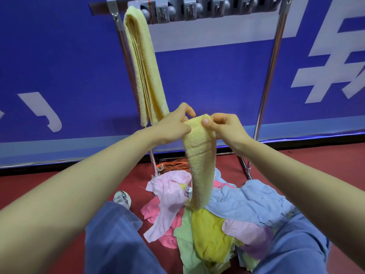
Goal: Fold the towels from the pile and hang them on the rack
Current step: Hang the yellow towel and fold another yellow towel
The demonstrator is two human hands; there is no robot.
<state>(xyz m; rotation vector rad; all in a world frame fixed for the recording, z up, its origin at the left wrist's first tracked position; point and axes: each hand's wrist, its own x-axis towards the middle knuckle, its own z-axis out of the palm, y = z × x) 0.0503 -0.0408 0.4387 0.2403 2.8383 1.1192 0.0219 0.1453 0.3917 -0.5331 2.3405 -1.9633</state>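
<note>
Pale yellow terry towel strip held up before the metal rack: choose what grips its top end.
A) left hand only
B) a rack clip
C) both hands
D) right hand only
C: the left hand and the right hand each pinch the top end of the pale yellow terry towel strip, one on either side.

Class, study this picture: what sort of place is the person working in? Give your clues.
Probably an indoor sports hall or similar venue, not a home: a red floor, a blue banner with big white characters, and a free-standing metal rack.
</note>
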